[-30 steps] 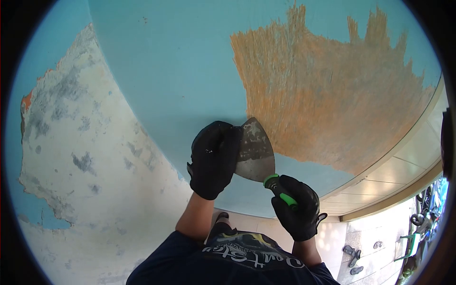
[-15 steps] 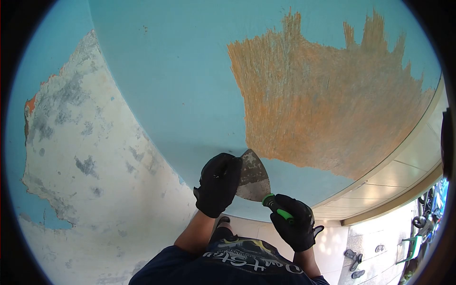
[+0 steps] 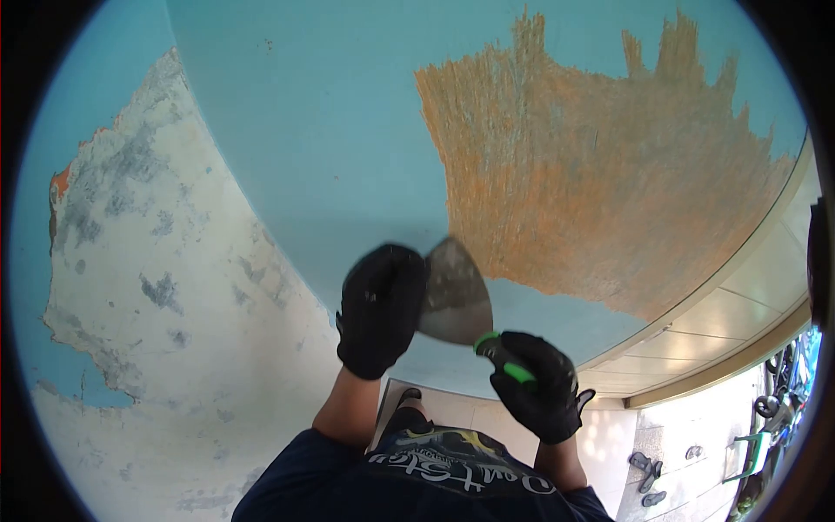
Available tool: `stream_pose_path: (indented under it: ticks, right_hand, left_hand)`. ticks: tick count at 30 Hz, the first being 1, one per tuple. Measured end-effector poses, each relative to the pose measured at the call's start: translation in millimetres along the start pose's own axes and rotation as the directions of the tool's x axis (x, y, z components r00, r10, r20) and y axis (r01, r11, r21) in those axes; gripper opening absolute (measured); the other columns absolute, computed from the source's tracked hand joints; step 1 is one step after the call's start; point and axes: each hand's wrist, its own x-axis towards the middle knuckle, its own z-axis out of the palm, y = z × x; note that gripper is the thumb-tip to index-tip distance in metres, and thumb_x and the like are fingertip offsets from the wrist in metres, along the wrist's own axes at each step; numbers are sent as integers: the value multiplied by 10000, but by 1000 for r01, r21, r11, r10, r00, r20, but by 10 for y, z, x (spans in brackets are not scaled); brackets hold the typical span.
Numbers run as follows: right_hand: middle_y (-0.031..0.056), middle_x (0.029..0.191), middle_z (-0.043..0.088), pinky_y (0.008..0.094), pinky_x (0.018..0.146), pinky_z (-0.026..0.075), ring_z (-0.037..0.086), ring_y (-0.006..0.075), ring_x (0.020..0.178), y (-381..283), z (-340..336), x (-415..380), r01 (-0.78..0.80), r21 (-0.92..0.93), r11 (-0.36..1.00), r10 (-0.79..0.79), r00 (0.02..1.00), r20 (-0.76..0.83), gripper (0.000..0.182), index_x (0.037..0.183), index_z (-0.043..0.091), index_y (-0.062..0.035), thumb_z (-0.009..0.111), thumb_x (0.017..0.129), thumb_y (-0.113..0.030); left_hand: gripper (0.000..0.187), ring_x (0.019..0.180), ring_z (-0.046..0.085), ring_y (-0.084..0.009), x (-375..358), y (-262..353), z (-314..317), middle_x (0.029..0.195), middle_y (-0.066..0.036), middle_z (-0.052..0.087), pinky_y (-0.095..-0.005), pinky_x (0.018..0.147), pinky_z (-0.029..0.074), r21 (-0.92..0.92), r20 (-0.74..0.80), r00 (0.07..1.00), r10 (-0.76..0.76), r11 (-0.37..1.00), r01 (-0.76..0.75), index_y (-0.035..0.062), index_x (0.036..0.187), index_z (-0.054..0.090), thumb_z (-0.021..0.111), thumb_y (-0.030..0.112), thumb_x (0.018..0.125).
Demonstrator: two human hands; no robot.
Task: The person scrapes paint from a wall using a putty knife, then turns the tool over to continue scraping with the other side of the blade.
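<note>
My right hand (image 3: 539, 387), in a black glove, is closed round the black and green handle (image 3: 519, 372) of a putty knife. Its wide metal blade (image 3: 457, 296), smeared with residue, points up and to the left. My left hand (image 3: 381, 304), also black-gloved, is closed at the left edge of that blade, and its fingers cover part of the edge. Exactly how the fingertips sit on the metal is hidden. Behind the knife is a blue painted wall (image 3: 330, 157) with a large scraped orange-brown patch (image 3: 600, 183).
At left, an adjoining wall has a bare whitish-grey patch (image 3: 165, 322) with ragged paint edges. A tiled ledge (image 3: 696, 331) curves along the right. Slippers (image 3: 645, 470) lie on the paved floor at lower right, near a green and white stool (image 3: 755, 457) and clutter.
Both hands and the putty knife have moved up slightly in view. The left hand has shifted a little leftward, still at the blade's edge. The right hand keeps its hold on the handle.
</note>
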Motion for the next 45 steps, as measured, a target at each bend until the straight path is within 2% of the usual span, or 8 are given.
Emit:
stream_pose_path:
  ticks: [4, 10, 11, 12, 21, 30, 35, 45]
  right_hand:
    - [160, 1056, 716, 395, 833, 568, 717, 295, 964, 169, 64, -412, -163, 194, 967, 143, 983, 112, 424, 1146, 646, -15, 804, 752, -16]
    - [134, 1056, 747, 362, 841, 588, 741, 273, 975, 327, 205, -793, -288, 235, 928, 226, 939, 258, 423, 1154, 678, -25, 823, 757, -42]
    - [134, 1056, 747, 362, 841, 588, 741, 273, 975, 353, 200, -812, -291, 248, 924, 227, 939, 257, 423, 1154, 678, -25, 823, 757, -42]
    - [128, 1045, 749, 360, 831, 589, 741, 267, 959, 385, 189, -834, -276, 236, 932, 212, 941, 265, 432, 1156, 682, -31, 831, 751, -53]
    - [146, 959, 729, 367, 733, 578, 724, 305, 859, 99, 124, -601, -253, 86, 964, 255, 967, -13, 437, 1102, 690, -17, 865, 707, -77]
    - [133, 928, 725, 357, 696, 593, 725, 283, 819, -11, 7, -402, -210, -142, 967, 202, 977, -68, 396, 1114, 732, -51, 841, 734, -70]
    - [124, 917, 718, 345, 699, 592, 732, 269, 827, -126, 129, -463, -295, -153, 943, 252, 936, -247, 434, 1123, 732, -51, 869, 713, -89]
    - [118, 881, 722, 350, 679, 571, 712, 262, 778, 4, 294, -479, -317, -200, 927, 233, 905, -356, 439, 1102, 738, -63, 877, 686, -80]
  left_hand:
    - [151, 808, 586, -122, -486, -276, -261, 917, -8, 647, -310, 720, 487, -156, 314, 891, -328, 908, 389, 15, 1052, 637, 599, 120, 950]
    - [368, 964, 620, -165, -1225, -547, -283, 1106, -80, 654, -335, 821, 518, -431, 252, 844, -474, 726, 537, -20, 1230, 611, 531, 221, 963]
    - [342, 953, 640, -169, -1314, -722, -376, 1088, -80, 670, -316, 788, 525, -46, 238, 910, -341, 932, 361, -14, 1245, 605, 549, 192, 978]
    - [342, 953, 640, -169, -1314, -702, -394, 1088, -80, 670, -316, 788, 525, -31, 239, 908, -344, 932, 362, -14, 1245, 605, 549, 192, 978]
    - [259, 705, 623, -132, -949, -345, -226, 917, -80, 666, -280, 602, 501, -231, 161, 908, -388, 879, 417, 0, 1177, 592, 601, 202, 1015]
    - [208, 708, 633, -146, -458, -391, -311, 896, -89, 670, -294, 621, 506, -160, 540, 711, -449, 775, 611, 15, 1134, 599, 590, 188, 1018]
    - [153, 787, 641, -187, -325, -500, -165, 887, -91, 669, -335, 703, 508, 78, 424, 876, -230, 973, 218, 6, 1022, 648, 614, 149, 979]
    - [182, 811, 660, -246, -209, -608, 42, 917, -132, 701, -366, 763, 516, 94, 389, 911, -135, 990, 107, -10, 1040, 685, 613, 146, 981]
